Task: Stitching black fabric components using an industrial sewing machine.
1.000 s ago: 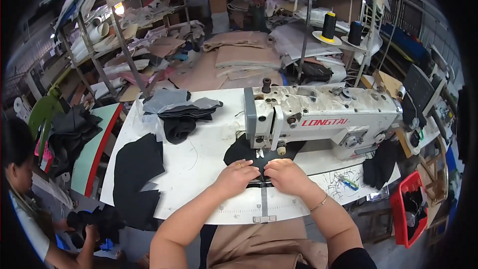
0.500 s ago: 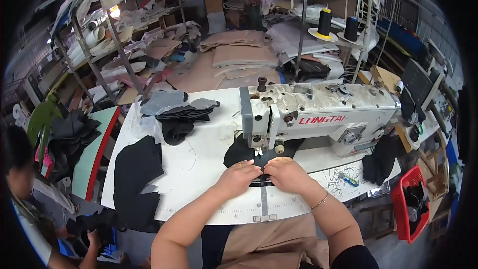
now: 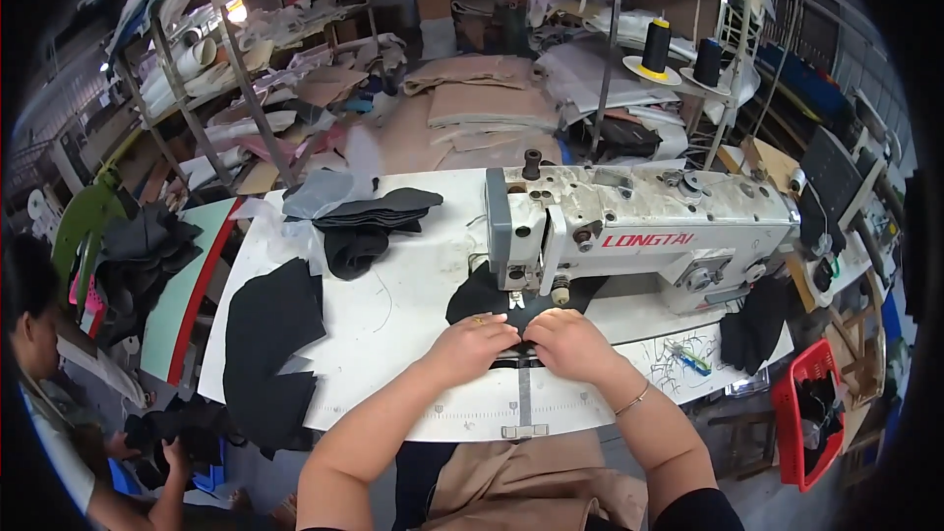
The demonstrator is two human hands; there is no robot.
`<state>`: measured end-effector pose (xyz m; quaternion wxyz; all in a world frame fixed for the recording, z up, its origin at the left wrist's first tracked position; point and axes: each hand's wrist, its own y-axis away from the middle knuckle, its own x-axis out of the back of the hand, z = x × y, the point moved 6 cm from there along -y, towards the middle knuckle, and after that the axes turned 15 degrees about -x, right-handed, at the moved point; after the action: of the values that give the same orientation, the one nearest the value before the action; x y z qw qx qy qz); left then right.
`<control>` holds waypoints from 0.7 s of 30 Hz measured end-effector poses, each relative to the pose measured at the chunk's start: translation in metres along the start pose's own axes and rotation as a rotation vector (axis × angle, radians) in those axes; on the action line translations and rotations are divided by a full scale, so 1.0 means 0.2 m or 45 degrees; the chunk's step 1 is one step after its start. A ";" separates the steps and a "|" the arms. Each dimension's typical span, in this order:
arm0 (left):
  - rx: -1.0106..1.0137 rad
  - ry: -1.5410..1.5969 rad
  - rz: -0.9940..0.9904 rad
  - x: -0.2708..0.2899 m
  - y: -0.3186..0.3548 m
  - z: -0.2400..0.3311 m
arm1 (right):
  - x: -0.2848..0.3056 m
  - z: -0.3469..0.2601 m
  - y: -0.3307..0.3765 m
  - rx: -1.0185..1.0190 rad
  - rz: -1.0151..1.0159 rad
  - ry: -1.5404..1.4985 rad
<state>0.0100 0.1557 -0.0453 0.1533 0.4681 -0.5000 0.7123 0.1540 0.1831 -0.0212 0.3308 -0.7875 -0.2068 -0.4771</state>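
Note:
A black fabric piece (image 3: 474, 297) lies beneath the presser foot (image 3: 516, 301) of a white sewing machine (image 3: 639, 205). Just in front of the foot, my left hand (image 3: 476, 346) and my right hand (image 3: 570, 344) meet with their fingertips nearly touching. Both have their fingers bent and pressed together on the near edge of that fabric, pinching it. My fingers hide the part of the cloth between them.
Cut black pieces (image 3: 270, 344) lie left on the white table (image 3: 393, 374), behind them a folded black stack (image 3: 379, 216). Thread snips (image 3: 691, 359) rest among thread scraps at right. A red basket (image 3: 801, 423) stands beyond the table. A co-worker (image 3: 59, 403) handles dark fabric at far left.
The view has shifted slightly, while my hands keep almost the same place at the presser foot. At the left, the co-worker's head and hands have moved a little.

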 end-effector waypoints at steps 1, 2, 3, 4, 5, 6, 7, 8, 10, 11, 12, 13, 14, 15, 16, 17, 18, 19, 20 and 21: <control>-0.009 0.000 -0.001 0.00 0.00 0.00 | 0.00 0.00 0.00 0.000 -0.005 0.001; -0.005 0.003 0.001 0.00 0.00 -0.01 | 0.00 0.00 0.00 0.011 0.004 -0.004; -0.009 -0.002 0.002 0.01 -0.01 0.00 | 0.01 -0.01 0.00 0.020 0.013 -0.009; -0.011 -0.008 0.002 0.02 -0.02 0.00 | 0.00 -0.01 0.00 0.020 0.009 -0.009; -0.008 -0.005 0.004 0.02 -0.02 0.00 | 0.01 -0.01 0.00 0.038 0.048 -0.029; -0.012 -0.021 0.002 0.02 -0.02 0.00 | 0.01 -0.01 -0.01 0.058 0.088 -0.049; -0.016 -0.036 0.000 0.02 -0.02 0.00 | 0.01 -0.02 -0.01 0.061 0.085 -0.049; -0.012 -0.037 0.002 0.02 -0.02 0.00 | 0.01 -0.01 -0.01 0.046 0.072 -0.052; -0.015 -0.022 0.027 0.03 -0.02 0.00 | 0.00 -0.01 -0.01 0.028 0.055 -0.058; -0.012 -0.020 0.027 0.03 -0.03 0.01 | 0.01 -0.01 -0.01 0.017 0.040 -0.057; -0.025 -0.047 0.062 0.07 -0.06 0.05 | 0.01 0.00 -0.01 0.003 0.024 -0.059; -0.038 -0.074 0.097 0.09 -0.07 0.07 | 0.02 0.00 -0.01 -0.002 0.019 -0.063; -0.035 -0.067 0.093 0.07 -0.07 0.06 | 0.03 -0.01 0.00 0.042 0.031 -0.077; 0.043 -0.006 0.048 0.05 -0.06 0.03 | 0.04 -0.01 0.01 0.084 0.042 -0.092; 0.120 0.056 0.002 0.03 -0.04 0.02 | 0.03 0.01 0.01 0.077 0.012 -0.083; 0.122 0.064 -0.003 0.03 -0.03 0.01 | 0.03 0.03 0.01 0.070 0.008 -0.087; 0.235 0.159 0.075 0.05 -0.03 -0.01 | 0.03 0.05 0.01 0.076 0.022 -0.124; 0.349 0.253 0.153 0.06 -0.02 -0.03 | 0.04 0.05 0.02 0.082 0.036 -0.160; 0.249 0.209 0.184 0.06 -0.02 -0.02 | 0.05 0.04 0.02 0.104 0.056 -0.100; 0.249 0.215 0.180 0.06 -0.02 -0.01 | 0.05 0.04 0.02 0.098 0.055 -0.102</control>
<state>0.0052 0.1563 -0.0346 0.0980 0.3829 -0.4453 0.8035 0.1648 0.1859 -0.0163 0.3625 -0.7969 -0.2211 -0.4296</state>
